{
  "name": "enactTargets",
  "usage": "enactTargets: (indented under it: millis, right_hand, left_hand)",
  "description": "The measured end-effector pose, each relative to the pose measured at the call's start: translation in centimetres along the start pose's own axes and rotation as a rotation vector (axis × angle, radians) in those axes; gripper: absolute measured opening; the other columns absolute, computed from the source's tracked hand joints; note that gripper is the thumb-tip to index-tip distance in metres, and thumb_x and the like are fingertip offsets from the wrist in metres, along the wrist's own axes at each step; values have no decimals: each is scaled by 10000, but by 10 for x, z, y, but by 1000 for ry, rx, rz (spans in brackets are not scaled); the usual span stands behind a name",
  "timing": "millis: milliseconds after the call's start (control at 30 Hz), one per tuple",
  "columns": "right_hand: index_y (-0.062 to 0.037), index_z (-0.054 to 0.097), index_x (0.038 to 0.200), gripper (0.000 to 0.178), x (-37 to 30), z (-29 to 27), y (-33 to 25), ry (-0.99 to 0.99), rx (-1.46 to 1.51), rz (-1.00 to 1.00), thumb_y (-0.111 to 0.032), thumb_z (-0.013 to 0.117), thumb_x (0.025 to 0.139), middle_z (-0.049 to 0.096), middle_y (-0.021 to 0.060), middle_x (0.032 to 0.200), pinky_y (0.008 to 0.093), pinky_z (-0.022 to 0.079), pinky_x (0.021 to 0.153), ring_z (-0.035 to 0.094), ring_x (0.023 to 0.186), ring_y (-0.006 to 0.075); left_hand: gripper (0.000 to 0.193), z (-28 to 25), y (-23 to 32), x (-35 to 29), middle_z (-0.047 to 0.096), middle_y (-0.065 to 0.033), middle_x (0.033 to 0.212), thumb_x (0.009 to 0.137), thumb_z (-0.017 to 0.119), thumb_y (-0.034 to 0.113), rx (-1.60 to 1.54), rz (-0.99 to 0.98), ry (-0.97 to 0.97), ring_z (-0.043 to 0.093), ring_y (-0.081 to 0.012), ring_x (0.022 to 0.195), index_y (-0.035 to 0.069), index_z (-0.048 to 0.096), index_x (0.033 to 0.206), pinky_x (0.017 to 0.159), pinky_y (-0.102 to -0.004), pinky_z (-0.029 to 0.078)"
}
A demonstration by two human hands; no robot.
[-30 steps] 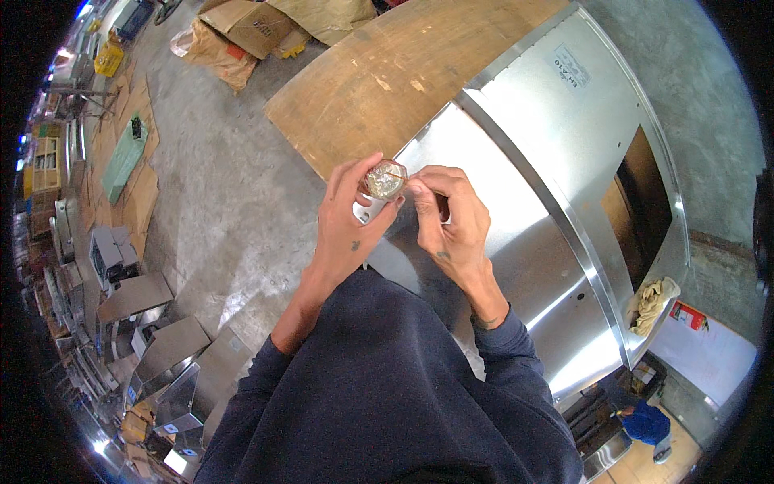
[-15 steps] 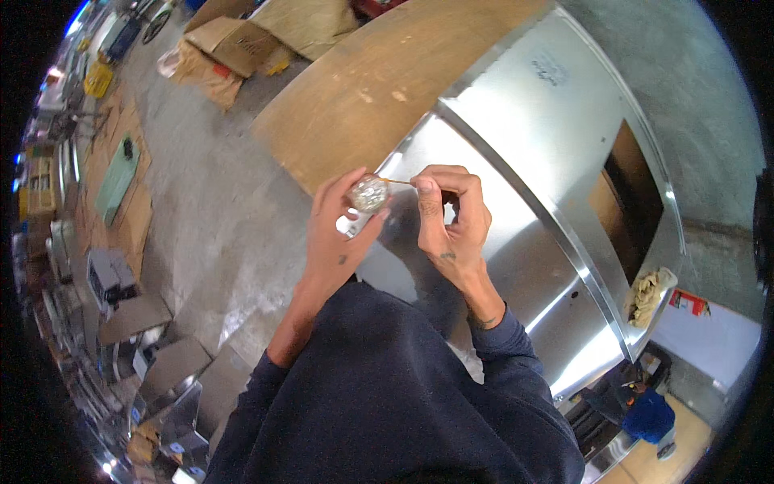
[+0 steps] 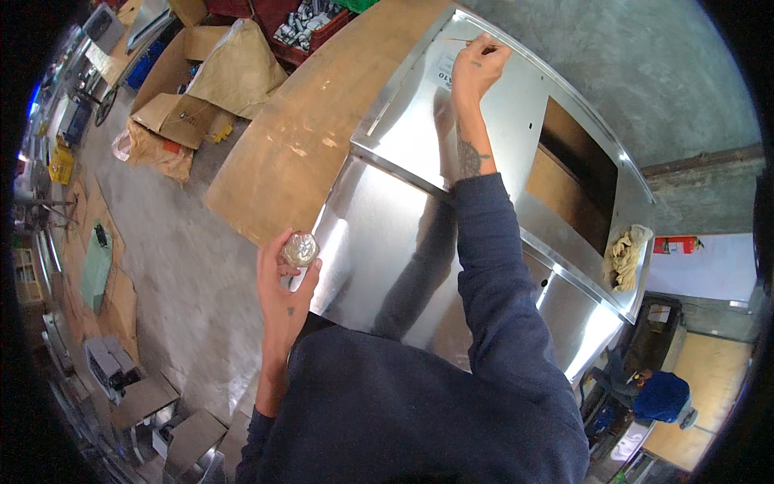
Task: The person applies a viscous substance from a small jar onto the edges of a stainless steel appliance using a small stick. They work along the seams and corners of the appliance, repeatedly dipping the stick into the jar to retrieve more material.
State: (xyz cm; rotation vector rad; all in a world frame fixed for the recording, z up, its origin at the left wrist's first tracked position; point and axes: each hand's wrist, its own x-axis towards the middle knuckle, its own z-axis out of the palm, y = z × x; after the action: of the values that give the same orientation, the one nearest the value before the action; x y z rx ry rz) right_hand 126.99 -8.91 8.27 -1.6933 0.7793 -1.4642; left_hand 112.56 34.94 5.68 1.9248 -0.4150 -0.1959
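My left hand point(image 3: 280, 302) is closed around a small round clear container point(image 3: 301, 249) with a shiny, silvery look, held beside the near left edge of a large sheet-metal panel point(image 3: 367, 234). Stretched out to the panel's far end, my right hand point(image 3: 477, 71) pinches a thin brownish stick point(image 3: 456, 39). The stick points left, close to the far rim; whether its tip touches the metal cannot be made out. Dark printed marks point(image 3: 445, 71) show on the panel just left of that hand. A raised seam point(image 3: 403, 176) crosses the panel, and a rectangular opening point(image 3: 556, 189) lies right of my right arm.
Under the panel is a brown wooden board point(image 3: 274, 161). A crumpled cloth point(image 3: 625, 260) sits at the panel's right corner. Cardboard boxes point(image 3: 165, 117) and a sack point(image 3: 240, 73) stand at far left. Another person point(image 3: 661, 395) is at lower right, near a fire extinguisher point(image 3: 677, 245).
My right hand has moved from beside the container out to the panel's far end, carrying the stick. My left hand keeps the container, now apart from the stick and lower left in view.
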Motion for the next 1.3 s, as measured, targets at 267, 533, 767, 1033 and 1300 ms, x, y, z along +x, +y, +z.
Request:
enactTargets:
  millis: [267, 533, 767, 1033, 1300]
  right_hand:
    - [23, 546, 1109, 287, -5, 8, 30, -70, -89, 177, -263, 567, 1120, 740, 234, 999, 485, 555, 901, 725, 935, 363]
    - [26, 533, 1086, 256, -7, 15, 50, -65, -169, -47, -225, 578, 1115, 712, 266, 933, 538, 536, 807, 710, 864, 444]
    - [25, 537, 1078, 259, -9, 15, 47, -109, -168, -47, -226, 593, 1112, 706, 259, 903, 544, 529, 787, 699, 813, 459]
    - [23, 549, 1059, 263, -9, 17, 49, -106, -193, -81, -229, 605, 1105, 704, 244, 860, 550, 522, 776, 700, 807, 455]
    - [23, 555, 1058, 260, -10, 17, 50, -114, -196, -80, -228, 603, 1104, 718, 252, 893, 559, 529, 804, 709, 831, 464]
  left_hand:
    - [614, -2, -3, -3, 634, -133, 1362, 947, 822, 42, 42, -37, 22, 662, -195, 1160, 14, 577, 1509, 853, -311, 594]
    - [603, 7, -1, -2, 650, -117, 1322, 930, 839, 65, -31, -67, 29, 649, -200, 1137, 41, 616, 1489, 851, -316, 576]
    - [609, 8, -6, -3, 651, -125, 1362, 942, 828, 49, -20, -61, 16, 651, -189, 1139, 21, 593, 1503, 852, -313, 581]
    - [629, 8, -5, -5, 645, -122, 1358, 924, 847, 58, -37, -87, 30, 648, -191, 1127, 33, 603, 1503, 856, -321, 572]
    - [630, 7, -3, -6, 634, -129, 1364, 927, 851, 79, -36, -121, 25, 652, -211, 1170, 37, 602, 1505, 865, -334, 584]
